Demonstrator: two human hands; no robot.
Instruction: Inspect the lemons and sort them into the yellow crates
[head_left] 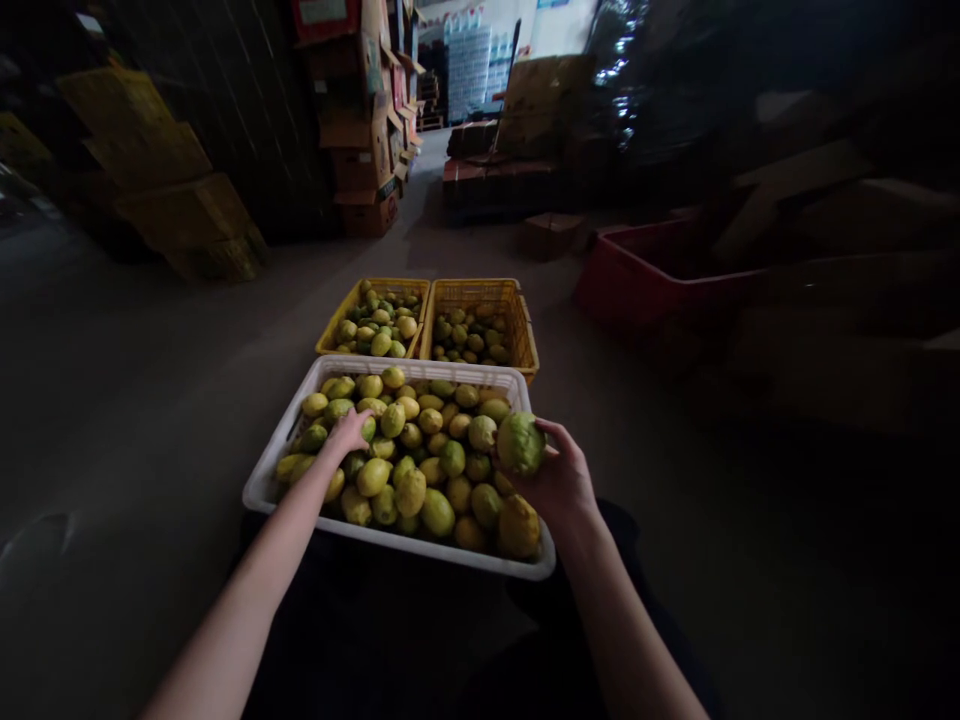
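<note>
A white plastic crate [400, 547] full of yellow and green lemons [411, 492] sits right in front of me. My left hand [348, 434] is in its left part, thumb and fingers around a small green lemon [368, 428] among the others. Above the crate's right side, my right hand [562, 480] holds a large, bumpy green citrus fruit [521, 444]. The fingers under this fruit are partly hidden. A big yellow lemon [519, 527] lies in the crate's near right corner, close to my right hand.
Two yellow crates, a left one [327, 338] and a right one [526, 328], stand behind the white crate with more fruit inside. A red bin [637, 270] is on the right. Stacked cardboard boxes [360, 168] and a small box [551, 236] stand farther back.
</note>
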